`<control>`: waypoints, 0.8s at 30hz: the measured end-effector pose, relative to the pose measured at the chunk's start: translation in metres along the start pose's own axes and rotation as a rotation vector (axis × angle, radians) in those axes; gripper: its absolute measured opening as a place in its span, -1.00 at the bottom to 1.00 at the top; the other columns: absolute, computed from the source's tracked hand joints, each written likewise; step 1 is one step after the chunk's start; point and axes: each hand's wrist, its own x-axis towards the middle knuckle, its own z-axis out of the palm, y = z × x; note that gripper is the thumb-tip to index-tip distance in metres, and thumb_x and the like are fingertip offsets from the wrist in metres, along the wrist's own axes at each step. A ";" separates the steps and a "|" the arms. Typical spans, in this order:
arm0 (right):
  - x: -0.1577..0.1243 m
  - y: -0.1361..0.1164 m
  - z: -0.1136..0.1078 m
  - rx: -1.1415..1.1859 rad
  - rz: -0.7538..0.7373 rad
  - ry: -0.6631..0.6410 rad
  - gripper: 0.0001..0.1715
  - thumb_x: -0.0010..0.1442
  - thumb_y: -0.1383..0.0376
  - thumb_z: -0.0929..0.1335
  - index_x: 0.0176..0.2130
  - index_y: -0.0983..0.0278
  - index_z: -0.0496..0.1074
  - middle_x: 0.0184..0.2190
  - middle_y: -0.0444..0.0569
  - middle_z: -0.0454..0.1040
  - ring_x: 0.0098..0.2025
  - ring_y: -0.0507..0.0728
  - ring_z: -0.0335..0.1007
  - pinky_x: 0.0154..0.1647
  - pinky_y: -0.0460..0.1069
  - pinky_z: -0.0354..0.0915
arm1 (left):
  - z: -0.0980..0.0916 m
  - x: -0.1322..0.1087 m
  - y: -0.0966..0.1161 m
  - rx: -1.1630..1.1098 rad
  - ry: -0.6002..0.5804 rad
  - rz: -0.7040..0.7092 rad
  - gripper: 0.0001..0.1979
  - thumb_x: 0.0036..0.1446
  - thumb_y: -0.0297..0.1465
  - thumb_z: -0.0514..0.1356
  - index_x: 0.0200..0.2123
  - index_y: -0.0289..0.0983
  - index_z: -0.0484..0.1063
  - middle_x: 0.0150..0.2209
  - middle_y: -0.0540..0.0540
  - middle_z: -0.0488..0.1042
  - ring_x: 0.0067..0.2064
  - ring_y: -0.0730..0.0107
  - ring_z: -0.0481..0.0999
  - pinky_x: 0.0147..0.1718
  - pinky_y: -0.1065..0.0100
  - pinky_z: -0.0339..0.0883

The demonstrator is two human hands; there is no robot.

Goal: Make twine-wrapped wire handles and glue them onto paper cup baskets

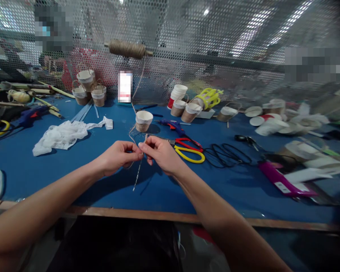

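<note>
My left hand (121, 155) is closed in a pinch on jute twine (142, 75), which runs down from a spool (127, 49) on the mesh wall. My right hand (161, 152) meets it fingertip to fingertip, pinching a thin, twisted, silvery strand (137, 175) that hangs below the fingers. The exact contact between twine and strand is hidden by the fingers. Just beyond the hands stands a small burlap-covered cup (143, 121) with a white rim. Scissors (190, 149) with red and yellow handles lie right of my right hand, their blades partly behind it.
White crumpled fabric (61, 136) lies left. A blue glue gun (174, 127) and black cord (226, 155) are to the right. More covered cups (98, 96) stand along the perforated mesh wall. A purple tool (283, 181) and paper scraps crowd the right side; sticks lie far left.
</note>
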 end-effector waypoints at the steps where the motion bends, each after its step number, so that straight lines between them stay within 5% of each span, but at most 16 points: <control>1: 0.000 0.000 0.000 0.002 0.001 0.003 -0.70 0.06 0.15 0.32 -0.51 0.30 0.22 -0.71 -0.26 0.24 -0.72 -0.11 0.13 -0.68 -0.14 0.04 | 0.000 0.000 0.000 0.002 -0.003 0.002 -0.85 -0.10 -0.45 0.22 -0.60 -0.34 0.29 -0.69 0.13 0.18 -0.69 0.70 0.08 -0.67 0.46 -0.17; 10: 0.000 -0.002 -0.002 0.254 0.038 -0.115 -0.74 -0.01 0.17 0.37 -0.45 0.32 0.29 -0.58 -0.20 0.30 -0.60 -0.09 0.17 -0.65 -0.16 0.15 | -0.002 -0.002 0.003 -0.123 -0.073 -0.056 -0.82 -0.11 -0.43 0.24 -0.61 -0.36 0.28 -0.69 0.13 0.16 -0.69 0.73 0.00 -0.67 0.47 -0.21; 24: 0.000 0.000 -0.006 0.082 0.023 -0.102 -0.71 0.06 0.15 0.33 -0.49 0.30 0.23 -0.70 -0.26 0.21 -0.67 -0.10 0.13 -0.63 -0.13 0.09 | -0.011 -0.003 0.009 0.188 -0.130 0.022 -0.88 -0.04 -0.39 0.17 -0.51 -0.34 0.33 -0.61 0.10 0.22 -0.63 0.66 0.09 -0.66 0.48 -0.09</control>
